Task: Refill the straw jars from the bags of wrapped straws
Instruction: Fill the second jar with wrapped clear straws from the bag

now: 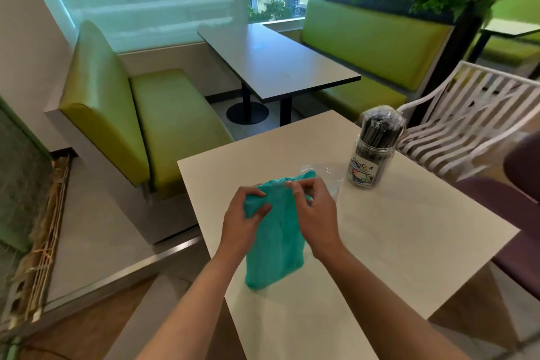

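Observation:
A teal bag of wrapped straws (274, 245) stands on the white table (394, 231) in front of me. My left hand (245, 219) grips the bag's upper left side. My right hand (314, 213) pinches the clear plastic at the bag's top edge. Just behind the bag stands an empty clear jar (327, 177), partly hidden by my right hand. A second clear jar (371, 152), labelled and packed with dark wrapped straws, stands at the table's far right.
A white slatted chair (467, 114) stands right of the table, a purple seat (520, 213) nearer me. Green booth benches (163, 114) and a dark table (277, 58) lie ahead. Floor lies left of the table.

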